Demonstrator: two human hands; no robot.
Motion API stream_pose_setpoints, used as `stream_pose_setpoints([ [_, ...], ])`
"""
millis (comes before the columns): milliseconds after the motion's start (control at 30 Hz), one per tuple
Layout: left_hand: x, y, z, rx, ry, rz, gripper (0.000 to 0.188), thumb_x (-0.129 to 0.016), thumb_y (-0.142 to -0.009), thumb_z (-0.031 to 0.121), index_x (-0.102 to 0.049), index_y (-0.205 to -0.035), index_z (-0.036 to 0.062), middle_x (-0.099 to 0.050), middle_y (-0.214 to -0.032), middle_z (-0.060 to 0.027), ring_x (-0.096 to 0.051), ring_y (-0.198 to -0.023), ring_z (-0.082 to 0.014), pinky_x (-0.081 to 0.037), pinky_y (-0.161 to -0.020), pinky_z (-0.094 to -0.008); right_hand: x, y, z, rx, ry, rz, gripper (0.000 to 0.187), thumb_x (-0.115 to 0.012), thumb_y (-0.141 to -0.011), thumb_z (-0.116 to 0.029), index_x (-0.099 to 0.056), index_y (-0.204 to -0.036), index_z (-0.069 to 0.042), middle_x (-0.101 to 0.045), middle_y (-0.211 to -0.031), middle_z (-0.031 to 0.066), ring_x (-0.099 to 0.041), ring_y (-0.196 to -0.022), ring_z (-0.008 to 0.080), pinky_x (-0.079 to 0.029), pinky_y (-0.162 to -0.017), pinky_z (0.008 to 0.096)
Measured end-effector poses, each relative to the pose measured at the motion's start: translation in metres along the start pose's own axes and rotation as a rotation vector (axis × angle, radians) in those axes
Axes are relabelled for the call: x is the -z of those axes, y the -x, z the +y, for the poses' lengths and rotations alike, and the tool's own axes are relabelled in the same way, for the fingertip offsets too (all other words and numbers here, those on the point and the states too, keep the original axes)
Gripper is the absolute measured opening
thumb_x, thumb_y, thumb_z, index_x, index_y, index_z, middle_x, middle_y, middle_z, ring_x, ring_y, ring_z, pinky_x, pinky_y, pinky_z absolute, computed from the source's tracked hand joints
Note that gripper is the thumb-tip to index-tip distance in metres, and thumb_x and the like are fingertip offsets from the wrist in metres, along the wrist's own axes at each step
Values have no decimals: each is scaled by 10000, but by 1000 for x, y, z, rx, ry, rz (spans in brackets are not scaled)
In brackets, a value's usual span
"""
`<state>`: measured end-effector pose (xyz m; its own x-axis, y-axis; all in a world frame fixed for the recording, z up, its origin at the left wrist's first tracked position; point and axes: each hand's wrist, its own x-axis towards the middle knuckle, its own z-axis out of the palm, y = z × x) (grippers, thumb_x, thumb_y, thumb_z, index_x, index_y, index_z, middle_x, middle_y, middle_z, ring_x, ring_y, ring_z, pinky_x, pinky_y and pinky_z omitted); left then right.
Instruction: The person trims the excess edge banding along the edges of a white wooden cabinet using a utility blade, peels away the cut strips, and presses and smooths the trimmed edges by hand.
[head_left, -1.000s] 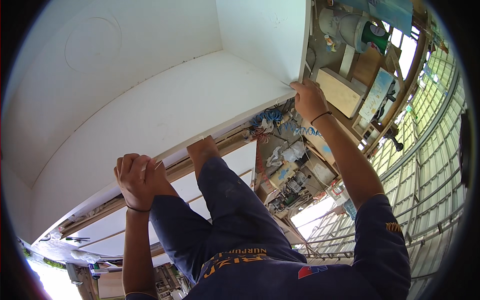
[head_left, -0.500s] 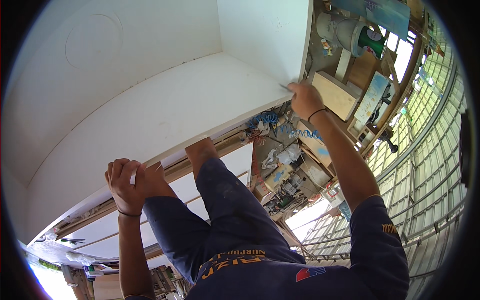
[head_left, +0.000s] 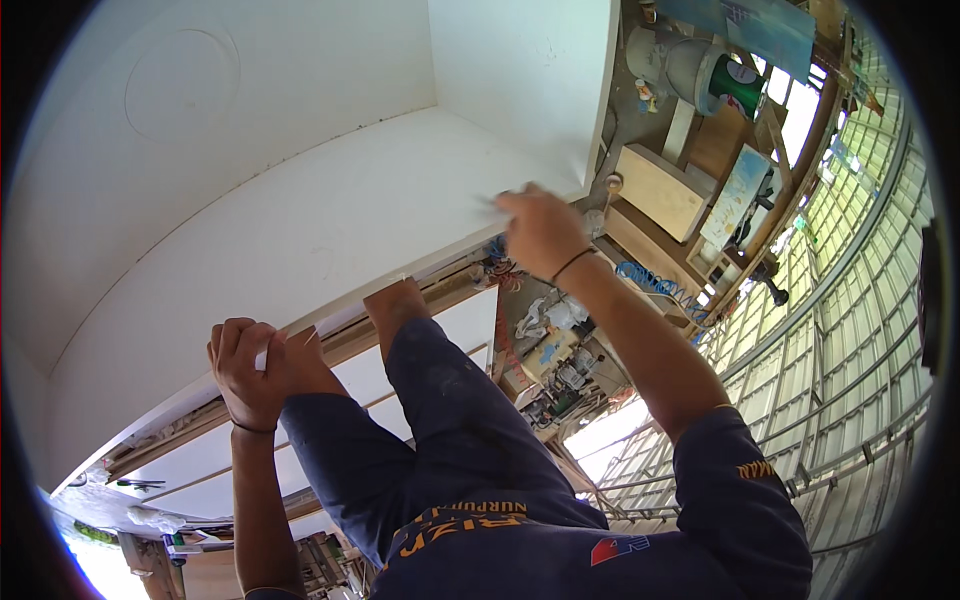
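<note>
A large white box-shaped cabinet [head_left: 300, 235] fills the upper left, its near panel's edge running diagonally below my hands. My left hand [head_left: 247, 372] is closed with its fingers curled at that edge. A small white piece [head_left: 262, 359] shows among its fingers; I cannot make out its kind. Over the right part of the edge is my right hand [head_left: 545, 232], smeared by motion, its fingers closed on a thin dark blade-like tool [head_left: 488, 202]. The tool's tip is blurred, so I cannot tell whether it touches the panel.
White boards [head_left: 410, 410] lie below the cabinet, by my legs. To the right are a pale wooden block [head_left: 662, 192], a grey bucket [head_left: 690, 72], a coiled blue hose [head_left: 655, 283] and a small machine [head_left: 570, 375] on the floor. A metal lattice [head_left: 850, 360] stands far right.
My right hand has moved left along the panel edge, away from the cabinet's right corner, with the thin tool. My left hand stays at the edge. The view has shifted slightly.
</note>
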<state>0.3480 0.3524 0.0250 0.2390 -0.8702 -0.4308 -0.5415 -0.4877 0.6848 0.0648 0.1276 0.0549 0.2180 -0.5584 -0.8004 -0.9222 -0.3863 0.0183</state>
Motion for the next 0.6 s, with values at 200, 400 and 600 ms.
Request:
stream_pose_setpoints([
  [200,8,-2,3,-14,-13,-15,91,-653,-710,50,-576,-756,47,-528,-789,-79,-500,-770,-259,-391,-714,-367,7,-8,47,-46,41,179,254,-547,-757,-72,-629,-991,-129,-594,-889,151,-599,-844,329,-486,-742,430],
  [400,40,20,-38,-10,-113,3,75,-642,-724,26,-578,-760,41,-539,-810,-94,-511,-790,-276,-398,-712,-374,-6,1,109,-45,234,360,259,-578,-741,-81,-607,-997,-114,-582,-881,152,-594,-835,329,-487,-705,438],
  [600,114,115,-213,530,-525,795,362,-606,-867,249,-517,-1132,19,-541,-1095,-157,-526,-1033,-310,-415,-919,-423,-24,18,-52,-71,-43,217,281,-579,-759,-101,-581,-1039,-72,-573,-870,173,-585,-836,335,-494,-710,437],
])
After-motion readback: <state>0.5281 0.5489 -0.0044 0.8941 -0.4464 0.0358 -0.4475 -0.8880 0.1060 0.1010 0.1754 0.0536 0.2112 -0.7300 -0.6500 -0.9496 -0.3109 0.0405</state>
